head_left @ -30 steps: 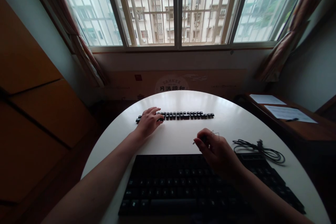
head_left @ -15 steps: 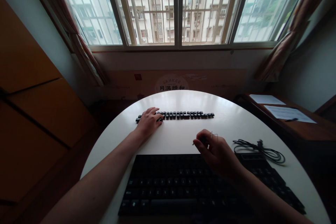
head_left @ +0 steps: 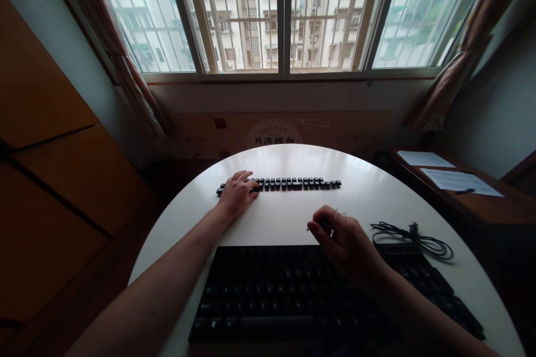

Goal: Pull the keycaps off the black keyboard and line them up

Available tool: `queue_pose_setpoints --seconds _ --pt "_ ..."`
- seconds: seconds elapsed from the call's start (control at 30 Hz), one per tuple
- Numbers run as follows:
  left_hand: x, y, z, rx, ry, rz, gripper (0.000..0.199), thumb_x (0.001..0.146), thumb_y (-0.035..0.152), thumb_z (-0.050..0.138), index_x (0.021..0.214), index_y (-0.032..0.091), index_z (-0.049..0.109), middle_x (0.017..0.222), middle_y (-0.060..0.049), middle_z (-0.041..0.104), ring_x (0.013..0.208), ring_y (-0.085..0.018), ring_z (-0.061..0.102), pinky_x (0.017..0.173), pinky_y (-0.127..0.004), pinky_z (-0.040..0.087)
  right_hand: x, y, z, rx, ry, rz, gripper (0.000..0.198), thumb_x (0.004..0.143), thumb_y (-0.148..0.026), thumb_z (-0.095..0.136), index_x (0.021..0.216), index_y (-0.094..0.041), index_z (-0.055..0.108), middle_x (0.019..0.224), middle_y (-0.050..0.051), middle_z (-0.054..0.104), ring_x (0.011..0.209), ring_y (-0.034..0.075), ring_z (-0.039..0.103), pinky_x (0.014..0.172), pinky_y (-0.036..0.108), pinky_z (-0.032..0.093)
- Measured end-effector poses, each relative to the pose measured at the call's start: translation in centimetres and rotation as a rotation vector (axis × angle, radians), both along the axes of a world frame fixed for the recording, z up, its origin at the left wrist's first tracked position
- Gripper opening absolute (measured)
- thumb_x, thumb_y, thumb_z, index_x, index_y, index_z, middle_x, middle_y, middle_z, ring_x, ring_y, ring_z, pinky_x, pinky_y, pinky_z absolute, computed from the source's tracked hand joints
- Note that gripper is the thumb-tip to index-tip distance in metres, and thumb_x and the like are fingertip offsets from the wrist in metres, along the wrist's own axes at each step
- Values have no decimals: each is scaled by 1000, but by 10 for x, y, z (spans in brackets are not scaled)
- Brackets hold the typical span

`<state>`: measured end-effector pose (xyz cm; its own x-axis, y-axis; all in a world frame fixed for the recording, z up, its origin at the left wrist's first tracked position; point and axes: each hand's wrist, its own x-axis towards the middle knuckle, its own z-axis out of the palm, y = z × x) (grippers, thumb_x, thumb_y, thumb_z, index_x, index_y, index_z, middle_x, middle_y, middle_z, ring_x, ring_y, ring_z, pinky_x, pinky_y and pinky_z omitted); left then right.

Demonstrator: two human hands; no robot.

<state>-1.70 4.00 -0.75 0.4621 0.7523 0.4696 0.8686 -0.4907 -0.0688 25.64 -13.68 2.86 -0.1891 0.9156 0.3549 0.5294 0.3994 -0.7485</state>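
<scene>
My left hand [head_left: 237, 196] rests at the left part of a row of black keycaps [head_left: 297, 184] on the white round table. Its thumb and index finger close on one keycap [head_left: 253, 191], while the other fingers reach over the row and hide part of it. My right hand [head_left: 341, 240] is curled shut around a keycap puller, whose thin wire ends [head_left: 341, 213] stick out above the knuckles. Below that hand lies a black keyboard [head_left: 268, 290]. Its upper rows look dark and bare of keycaps; lettered keys show lower down. My right forearm covers part of it.
A coiled black cable [head_left: 431, 242] lies behind the keyboard's right end. The white table [head_left: 176, 245] has a curved edge. To the right, a brown desk [head_left: 494, 212] carries papers [head_left: 460, 181] and a pen. A barred window [head_left: 285, 17] is ahead; a wooden cabinet [head_left: 42, 206] stands left.
Almost nothing differs. Both hands keep their places and grips, and the whole view has shifted very slightly.
</scene>
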Motion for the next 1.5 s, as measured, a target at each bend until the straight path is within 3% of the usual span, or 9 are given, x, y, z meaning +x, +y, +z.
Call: queue_pose_setpoints --seconds 0.33,0.53,0.63,0.7,0.83,1.03,1.3,1.5 --pt "-2 -5 8 -17 -101 -36 29 82 29 65 110 20 67 132 -12 58 127 -31 47 102 -48 43 0 -2 3 -2 7 9 24 96 -42 49 85 -20 52 58 -5 46 48 10 38 48 23 32" --pt "8 -27 51 99 -307 -45 28 96 31 41 96 18 66 112 -10 66 106 -25 58 94 -40 46 2 -2 3 -33 117 64 26 96 -43 49 87 -19 53 58 -4 48 48 10 40 46 22 33" --pt "36 -60 72 -97 -177 9 38 97 35 35 81 17 65 80 -7 66 73 -20 60 69 -32 48 0 -4 3 -125 221 159 28 96 -45 49 88 -19 52 62 -3 50 49 10 41 46 21 34" --pt "59 -84 76 -231 -50 -9 40 96 37 35 78 18 64 75 -5 66 65 -19 59 61 -31 45 -3 -7 3 -196 277 238 28 96 -46 50 89 -19 51 63 -3 51 50 9 41 46 21 34" --pt "92 -113 63 -400 126 -85 40 95 38 36 79 19 67 80 -7 69 67 -20 61 60 -31 44 -13 -11 -1 -264 274 343 28 96 -46 50 90 -19 51 65 -3 52 51 9 42 47 20 36" --pt "101 -105 33 -527 187 -169 40 94 41 39 78 19 69 82 -8 71 73 -21 64 62 -30 46 -22 -8 -13 -222 170 357 20 97 -37 49 89 -19 51 67 -2 50 56 11 43 52 21 38" --pt "97 -99 23 -537 159 -220 41 93 45 41 74 21 69 80 -7 71 75 -22 64 63 -31 45 -20 -8 -13 -180 95 345 19 96 -34 49 86 -19 51 70 -2 52 59 12 45 55 22 38" --pt "97 -99 22 -508 159 -217 47 95 46 38 71 20 67 75 -7 70 72 -23 64 60 -31 43 -22 -15 -7 -119 -91 415 15 94 -29 53 83 -19 53 65 -4 51 55 11 43 55 23 34"
